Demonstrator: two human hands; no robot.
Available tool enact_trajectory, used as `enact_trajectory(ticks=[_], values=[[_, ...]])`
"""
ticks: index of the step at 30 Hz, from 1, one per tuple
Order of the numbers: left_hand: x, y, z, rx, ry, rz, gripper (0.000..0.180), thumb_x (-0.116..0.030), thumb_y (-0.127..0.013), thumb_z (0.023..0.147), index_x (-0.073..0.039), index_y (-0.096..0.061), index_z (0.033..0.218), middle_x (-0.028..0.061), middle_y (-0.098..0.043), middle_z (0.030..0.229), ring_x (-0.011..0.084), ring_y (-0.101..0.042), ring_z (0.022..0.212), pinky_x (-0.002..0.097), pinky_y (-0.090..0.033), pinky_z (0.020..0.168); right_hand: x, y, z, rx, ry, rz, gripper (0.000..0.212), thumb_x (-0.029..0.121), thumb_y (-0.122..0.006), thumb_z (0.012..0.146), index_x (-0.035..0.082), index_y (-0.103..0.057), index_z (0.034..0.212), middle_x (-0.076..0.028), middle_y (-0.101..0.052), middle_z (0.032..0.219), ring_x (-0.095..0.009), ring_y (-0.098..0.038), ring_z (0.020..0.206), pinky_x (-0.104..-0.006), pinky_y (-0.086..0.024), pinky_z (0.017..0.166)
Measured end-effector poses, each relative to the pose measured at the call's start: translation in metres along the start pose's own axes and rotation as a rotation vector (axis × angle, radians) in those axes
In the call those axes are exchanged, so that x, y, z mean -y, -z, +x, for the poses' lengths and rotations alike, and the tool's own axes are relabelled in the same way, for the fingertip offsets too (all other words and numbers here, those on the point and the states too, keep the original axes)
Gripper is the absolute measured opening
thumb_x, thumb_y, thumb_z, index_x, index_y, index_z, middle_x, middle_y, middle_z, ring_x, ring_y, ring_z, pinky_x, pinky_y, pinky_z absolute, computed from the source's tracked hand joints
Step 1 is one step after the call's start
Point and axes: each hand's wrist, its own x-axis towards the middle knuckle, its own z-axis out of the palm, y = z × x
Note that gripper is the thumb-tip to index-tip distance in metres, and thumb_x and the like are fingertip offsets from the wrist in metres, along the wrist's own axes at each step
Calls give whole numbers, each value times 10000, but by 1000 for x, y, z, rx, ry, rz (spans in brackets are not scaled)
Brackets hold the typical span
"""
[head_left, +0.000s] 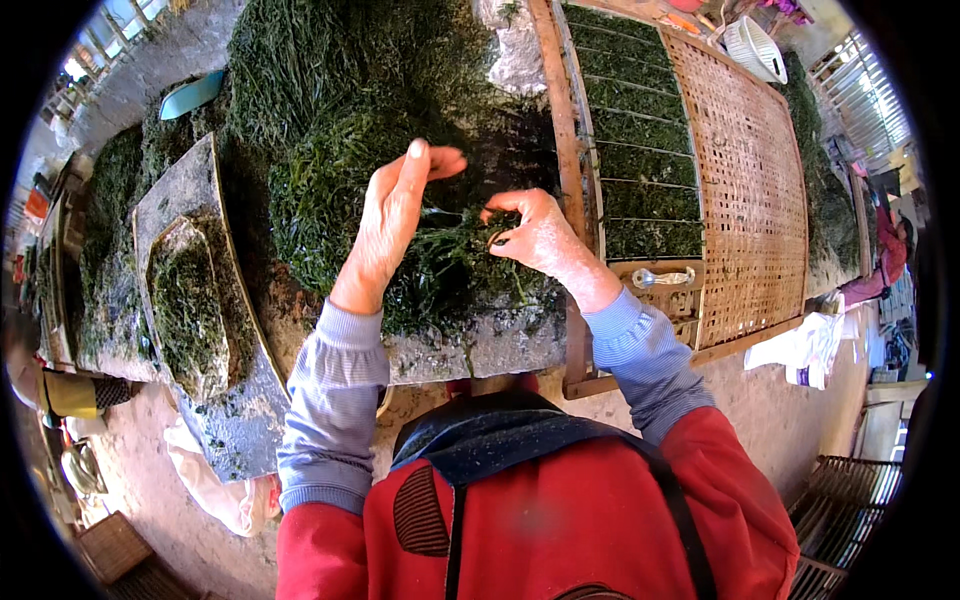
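A large heap of dark green, stringy seaweed-like strands (320, 200) covers the stone worktop (480, 358) in front of me. Over its near part, my left hand (395, 205) is raised with fingers stretched out, holding nothing. To its right, my right hand (545, 235) curls its thumb and fingers round a small tuft of the green strands. Loose wet strands (435, 260) lie below and between both hands. The right fingertips are partly hidden among the greens.
Right of the heap, a wooden frame (568, 120) borders a rack of spread greens (645, 150) and a woven bamboo mat (750, 190). A metal handle (663, 277) lies at its near end. Leftward are a board with greens (195, 310) and a turquoise scoop-like piece (192, 95). Another person (888, 245) is far right.
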Motion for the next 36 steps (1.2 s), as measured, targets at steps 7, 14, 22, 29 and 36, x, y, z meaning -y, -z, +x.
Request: enact_trajectory(ticks=[7, 14, 22, 29, 36], values=[[33, -30, 24, 334, 305, -363, 720, -618, -308, 912, -6, -547, 1208, 55, -561, 1187, 154, -471, 1129, 314, -333, 1000, 38, 32, 17, -137, 47, 155, 278, -89, -662, 660, -19, -628, 927, -14, -640, 897, -60, -571, 809, -216, -496, 682], [84, -15, -10, 526, 539, 98, 309, -324, -656, 845, -46, -556, 752, -28, -469, 536, 62, -405, 411, 219, -299, 377, -94, -5, 19, -159, -245, 227, 375, -26, -638, 701, 51, -571, 1062, -63, -568, 1050, -128, -544, 940, -272, -465, 792], [9, -11, 5, -58, 639, -491, 226, -245, -558, 911, -43, -527, 813, -44, -418, 521, 50, -325, 398, 197, -207, 345, -86, -103, -48, 46, -96, -522, 798, 355, -763, 696, 161, -351, 1352, -220, -156, 1426, -510, -173, 1294, -650, -288, 969], [-79, 24, 45, 31, 504, -644, 208, -203, -440, 962, 1, -482, 965, -26, -441, 639, 58, -358, 470, 197, -289, 385, -134, -125, 11, -5, 157, -710, 231, 134, -585, 753, 95, -670, 964, -153, -541, 1070, -394, -519, 918, -473, -518, 692], [-155, 44, 69, -223, 290, -704, 245, -143, -304, 984, 45, -455, 936, -17, -404, 586, 66, -321, 414, 197, -260, 355, -142, -79, 6, -205, -106, -1, 237, 54, -667, 685, 79, -696, 919, -167, -665, 868, -278, -656, 807, -345, -524, 723]])
